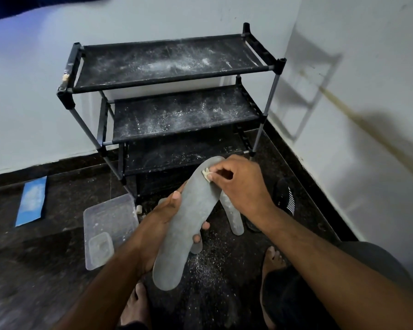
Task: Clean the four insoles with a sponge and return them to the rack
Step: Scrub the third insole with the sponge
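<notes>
My left hand grips a long grey insole around its middle, thumb on top and fingertips showing at its right edge. The insole points away from me, toe end up. My right hand pinches a small pale sponge and presses it on the insole near the toe. Another grey insole lies on the dark floor behind, and part of one more insole shows under the held one. The black three-shelf rack stands ahead in the corner, its shelves dusted with white powder.
A clear plastic lid with a small tub on it lies on the floor at left. A blue card lies further left. A black shoe sits at right by the wall. White powder speckles the floor. My bare feet are below.
</notes>
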